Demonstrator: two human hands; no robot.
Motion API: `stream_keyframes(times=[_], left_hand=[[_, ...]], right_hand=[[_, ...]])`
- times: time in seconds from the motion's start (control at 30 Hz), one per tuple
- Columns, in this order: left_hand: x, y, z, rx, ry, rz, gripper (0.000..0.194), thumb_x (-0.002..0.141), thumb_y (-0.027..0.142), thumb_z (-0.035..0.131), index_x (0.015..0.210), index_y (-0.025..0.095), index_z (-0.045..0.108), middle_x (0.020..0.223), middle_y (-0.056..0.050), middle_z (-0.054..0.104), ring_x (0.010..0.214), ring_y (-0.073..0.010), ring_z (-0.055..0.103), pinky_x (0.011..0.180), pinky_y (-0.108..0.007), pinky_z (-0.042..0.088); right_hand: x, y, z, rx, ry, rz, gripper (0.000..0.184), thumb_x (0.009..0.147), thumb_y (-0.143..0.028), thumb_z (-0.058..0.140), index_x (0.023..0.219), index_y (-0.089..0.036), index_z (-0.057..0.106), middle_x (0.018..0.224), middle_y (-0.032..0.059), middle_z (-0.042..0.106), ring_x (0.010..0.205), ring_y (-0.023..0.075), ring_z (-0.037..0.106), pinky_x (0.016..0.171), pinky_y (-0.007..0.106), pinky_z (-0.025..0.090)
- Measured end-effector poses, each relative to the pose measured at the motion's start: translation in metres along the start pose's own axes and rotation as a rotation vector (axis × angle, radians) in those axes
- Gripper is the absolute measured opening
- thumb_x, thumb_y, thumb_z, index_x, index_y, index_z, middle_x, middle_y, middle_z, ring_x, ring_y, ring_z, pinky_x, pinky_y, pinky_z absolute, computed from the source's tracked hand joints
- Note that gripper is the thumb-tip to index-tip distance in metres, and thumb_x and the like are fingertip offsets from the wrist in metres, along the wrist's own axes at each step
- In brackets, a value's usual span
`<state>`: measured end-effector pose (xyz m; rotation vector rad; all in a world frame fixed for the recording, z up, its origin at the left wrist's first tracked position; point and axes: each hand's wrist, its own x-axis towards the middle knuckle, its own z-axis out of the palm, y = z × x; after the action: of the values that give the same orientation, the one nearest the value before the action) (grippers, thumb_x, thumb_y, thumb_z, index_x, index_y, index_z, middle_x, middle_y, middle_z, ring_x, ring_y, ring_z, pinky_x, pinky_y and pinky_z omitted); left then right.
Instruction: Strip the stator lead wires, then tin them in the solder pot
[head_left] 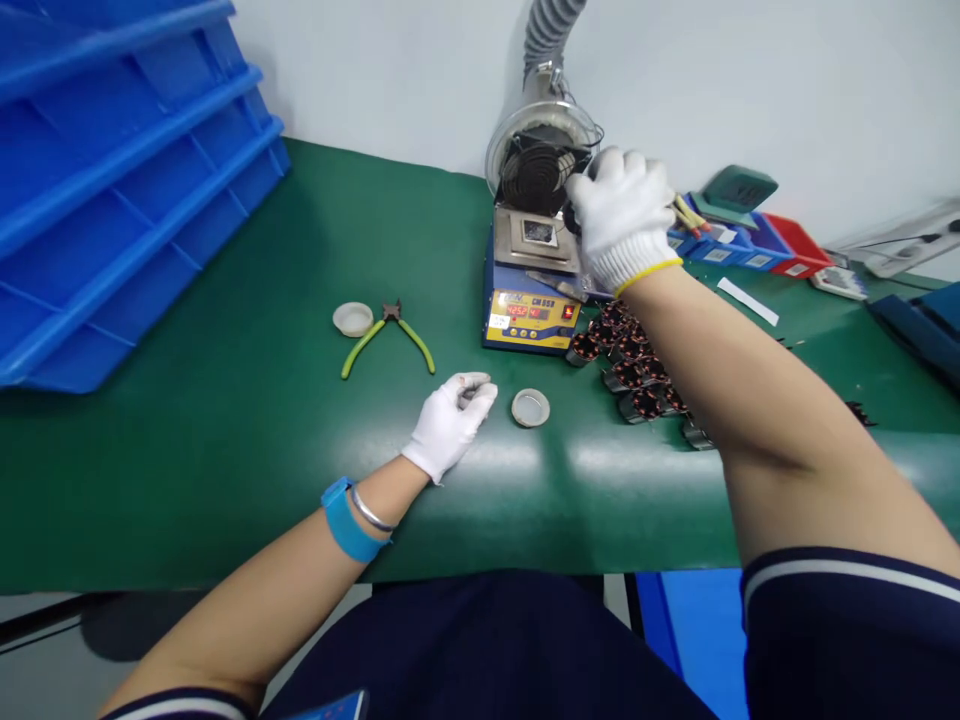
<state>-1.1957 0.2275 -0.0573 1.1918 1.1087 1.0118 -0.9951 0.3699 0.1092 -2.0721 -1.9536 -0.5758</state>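
Note:
My left hand [454,418], in a white glove, hovers low over or rests on the green table, with its fingers curled and thumb and fingertips together. Whatever they may hold is hidden. Just to its right lies a small round dish [530,408]. My right hand [628,208], also gloved, is raised at the right side of the solder pot [534,300] and closed around a dark object [572,218], mostly covered by the fingers. The pot has a lit red display and a metal top with a square opening [539,233]. Several copper-wound motor stators [637,365] stand below my right forearm.
Green-handled cutters [390,318] lie spread beside another small dish [352,319]. Stacked blue bins [135,190] occupy the left. Behind the pot are a round fan [536,175] and a grey duct [551,35]. Blue and red parts boxes [799,247] line the back right.

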Motion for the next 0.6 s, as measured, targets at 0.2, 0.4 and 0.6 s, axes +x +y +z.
stream_keyframes(times=[0.2,0.4,0.6], left_hand=[[0.001,-0.003,-0.001,0.028,-0.007,0.005,0.043,0.079,0.049,0.066,0.105,0.014,0.065,0.088,-0.007,0.069,0.068,-0.0135,0.060,0.064,-0.027,0.049],[0.002,-0.005,-0.001,0.006,-0.013,0.000,0.040,0.081,0.046,0.066,0.105,0.014,0.066,0.090,-0.007,0.070,0.068,-0.0128,0.060,0.066,-0.027,0.049],[0.002,-0.006,-0.002,0.032,-0.020,0.003,0.039,0.082,0.046,0.065,0.106,0.015,0.066,0.091,-0.008,0.070,0.069,-0.0132,0.061,0.066,-0.027,0.050]], right_hand=[[0.022,-0.020,0.024,-0.017,0.006,-0.045,0.064,0.101,-0.034,0.014,0.117,0.008,0.059,0.126,0.0202,0.059,0.124,0.0303,0.053,0.090,0.042,0.043],[0.031,0.001,0.002,-0.086,-0.057,-0.014,0.056,0.092,-0.043,0.038,0.112,-0.001,0.068,0.125,0.0205,0.062,0.116,0.0352,0.060,0.086,0.045,0.046],[0.034,0.003,-0.004,0.089,-0.135,0.114,0.086,0.084,-0.054,0.013,0.107,0.011,0.063,0.112,0.0215,0.065,0.111,0.0306,0.063,0.078,0.037,0.045]])
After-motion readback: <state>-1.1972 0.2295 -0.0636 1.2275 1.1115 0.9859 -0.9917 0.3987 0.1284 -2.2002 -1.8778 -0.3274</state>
